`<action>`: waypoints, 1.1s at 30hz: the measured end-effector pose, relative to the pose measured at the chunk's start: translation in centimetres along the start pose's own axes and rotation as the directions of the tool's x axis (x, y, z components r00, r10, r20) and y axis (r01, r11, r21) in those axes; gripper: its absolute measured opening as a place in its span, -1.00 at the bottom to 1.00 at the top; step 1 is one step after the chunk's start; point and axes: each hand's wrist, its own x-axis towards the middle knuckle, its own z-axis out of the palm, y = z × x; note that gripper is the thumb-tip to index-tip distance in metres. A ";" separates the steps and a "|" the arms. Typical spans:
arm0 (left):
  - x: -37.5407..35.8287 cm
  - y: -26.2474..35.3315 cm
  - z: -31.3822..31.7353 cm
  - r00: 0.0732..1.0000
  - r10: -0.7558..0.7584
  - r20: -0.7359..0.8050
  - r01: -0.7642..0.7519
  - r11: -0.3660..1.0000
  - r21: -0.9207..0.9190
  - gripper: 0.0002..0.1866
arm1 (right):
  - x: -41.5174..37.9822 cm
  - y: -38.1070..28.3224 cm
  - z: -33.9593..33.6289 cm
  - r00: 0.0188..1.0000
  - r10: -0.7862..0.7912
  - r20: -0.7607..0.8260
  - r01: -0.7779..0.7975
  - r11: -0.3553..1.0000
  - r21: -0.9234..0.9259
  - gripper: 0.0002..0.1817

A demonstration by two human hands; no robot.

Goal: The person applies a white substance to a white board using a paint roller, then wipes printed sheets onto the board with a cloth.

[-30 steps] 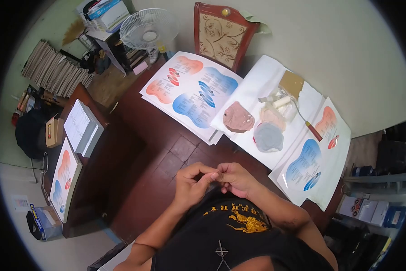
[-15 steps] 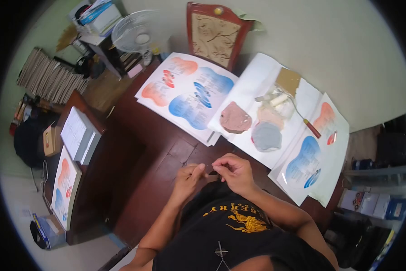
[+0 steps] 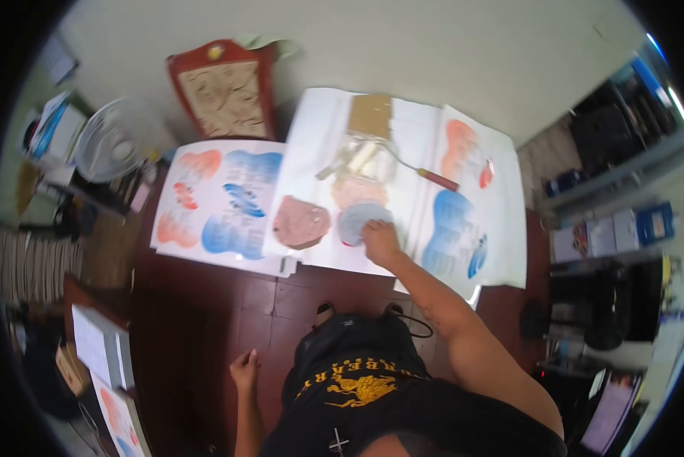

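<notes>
My right hand (image 3: pixel 380 242) reaches onto the grey round piece (image 3: pixel 361 219) on the white sheet, its fingers bent at the piece's edge. A bit of red shows under that edge. Left of it lies a pinkish-brown piece (image 3: pixel 302 222), and just behind is a pale peach piece (image 3: pixel 361 192). A clear packet with off-white sticks (image 3: pixel 363 161) and a tool with a wooden handle (image 3: pixel 438 180) lie farther back. My left hand (image 3: pixel 245 369) hangs low beside my body, away from the table, its fingers curled together; anything inside is too small to make out.
Printed sheets with red and blue shapes (image 3: pixel 243 199) cover the left of the table, with more (image 3: pixel 452 228) at the right. A red-framed chair (image 3: pixel 226 95) stands behind. A fan (image 3: pixel 121 141) and a stack of papers (image 3: pixel 102 346) are at the left.
My hands have parted: the right has reached forward to the grey piece, the left has dropped to my side. The view has turned and shifted right.
</notes>
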 end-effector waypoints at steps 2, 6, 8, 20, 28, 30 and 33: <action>0.7 0.8 0.5 1.000 0.019 0.008 -0.019 0.997 -0.077 -0.60 | -0.6 -1.5 -2.7 0.949 0.058 -0.311 -0.002 0.985 0.175 -0.87; 3.4 6.1 3.6 0.917 0.373 0.141 -0.396 0.895 0.206 -0.73 | -2.7 -0.2 -6.3 0.743 0.304 -0.597 0.044 0.867 0.496 -0.87; 3.3 10.9 7.3 0.767 0.594 0.243 -0.639 0.738 0.215 -0.75 | -6.1 1.7 -7.6 0.609 0.488 -0.626 0.021 0.779 0.627 -0.88; -10.2 31.5 46.0 0.110 0.742 0.661 -0.984 0.176 -0.035 -0.18 | -14.5 21.1 -8.7 0.810 0.381 -0.446 -0.249 0.912 0.327 -0.57; -7.9 31.7 49.3 0.107 0.536 0.837 -0.994 0.060 0.089 -0.11 | -7.8 32.0 -8.7 0.956 0.290 0.043 -0.291 0.955 0.046 -0.17; -7.8 31.6 49.3 0.130 0.488 0.863 -0.991 0.052 0.120 -0.10 | -3.0 37.6 -9.1 0.944 0.328 -0.020 -0.328 0.945 0.000 -0.23; -7.8 31.8 49.2 0.154 0.435 0.887 -0.988 0.058 0.144 -0.06 | 5.0 47.2 -9.3 0.928 0.319 -0.192 -0.339 0.937 -0.081 -0.36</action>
